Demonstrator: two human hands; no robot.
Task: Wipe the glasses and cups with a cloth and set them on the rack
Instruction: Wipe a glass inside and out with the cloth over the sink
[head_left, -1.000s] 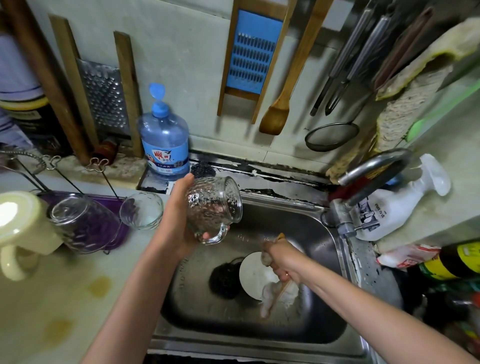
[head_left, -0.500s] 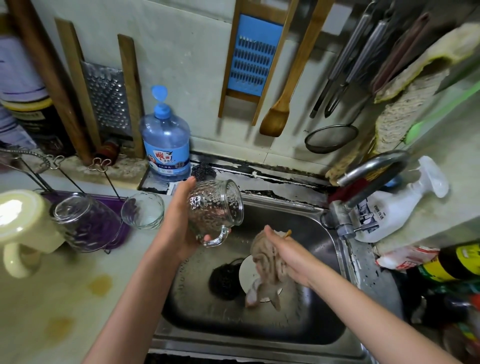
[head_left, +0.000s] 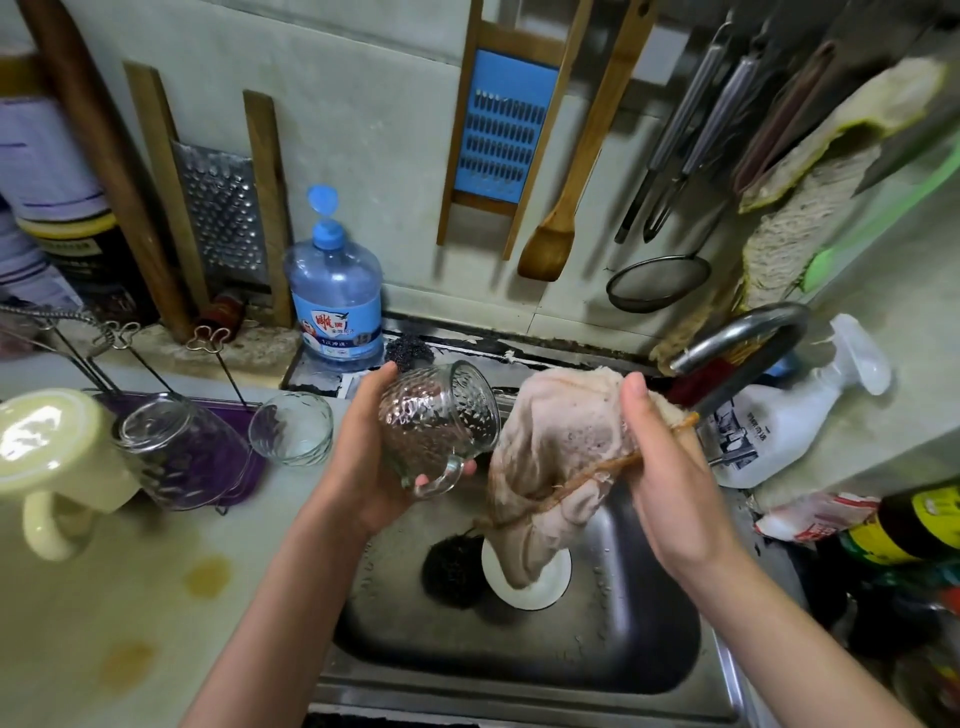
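My left hand (head_left: 358, 457) grips a dimpled glass mug (head_left: 439, 421) over the sink's left edge, tilted with its mouth toward the right and its handle hanging down. My right hand (head_left: 670, 478) holds a pale pinkish cloth (head_left: 561, 462) just right of the mug; the cloth hangs down over the sink. On the left, a wire rack (head_left: 156, 358) over a purple tray carries an upturned clear glass (head_left: 176, 452) and a cream mug (head_left: 52, 457). A small glass cup (head_left: 291, 428) stands on the counter beside the rack.
The steel sink (head_left: 613, 639) holds a black scrubber (head_left: 449, 574) and a white drain plate (head_left: 527, 587). The tap (head_left: 743, 338) arches over its right side. A blue bottle (head_left: 335, 301) stands behind, a white spray bottle (head_left: 789, 415) lies at the right. Graters and utensils hang on the wall.
My right hand took the cloth from the sink bottom and raised it to beside the mug. My left hand kept the mug almost still.
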